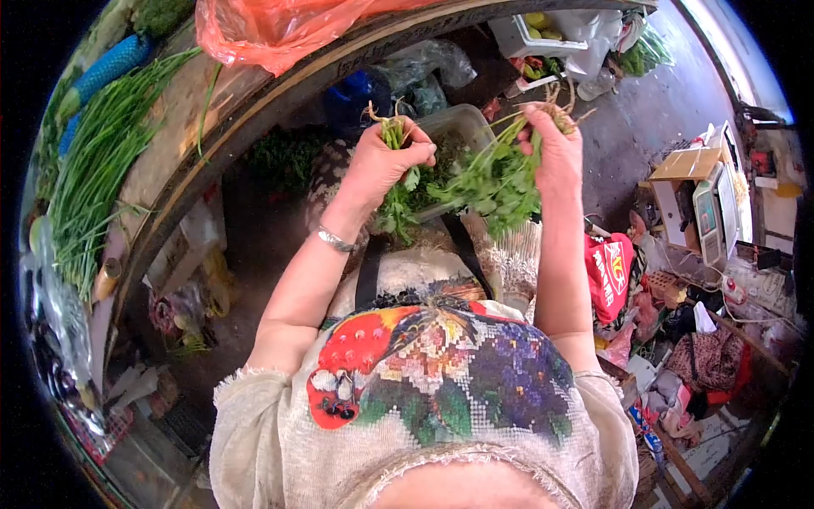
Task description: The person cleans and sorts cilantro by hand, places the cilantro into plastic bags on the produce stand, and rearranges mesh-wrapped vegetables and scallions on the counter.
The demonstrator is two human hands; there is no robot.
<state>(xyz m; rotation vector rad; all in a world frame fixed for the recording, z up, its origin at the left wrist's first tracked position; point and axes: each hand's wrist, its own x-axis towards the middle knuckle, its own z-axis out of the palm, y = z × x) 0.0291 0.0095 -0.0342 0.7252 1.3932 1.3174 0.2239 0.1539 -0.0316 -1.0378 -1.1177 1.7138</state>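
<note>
My left hand (383, 165), with a silver bracelet at the wrist, is closed around a small bunch of coriander (395, 214). Its pale roots stick up above the fingers and its leaves hang below. A larger bunch of coriander (509, 182) is gripped near the roots by my right hand (560, 153), its leaves spreading towards the left and down. Both bunches are held above my lap, apart from each other at the root ends. Beneath and between the hands, a clear plastic tub (482, 121) holds greens, partly hidden by the coriander.
A curved-looking wooden table edge (174, 182) runs along the left, bearing long green chives (106, 170) and an orange plastic bag (263, 38). At right are a scale (716, 208), a red bag (609, 276) and piled clutter. A white crate (538, 42) stands at the back.
</note>
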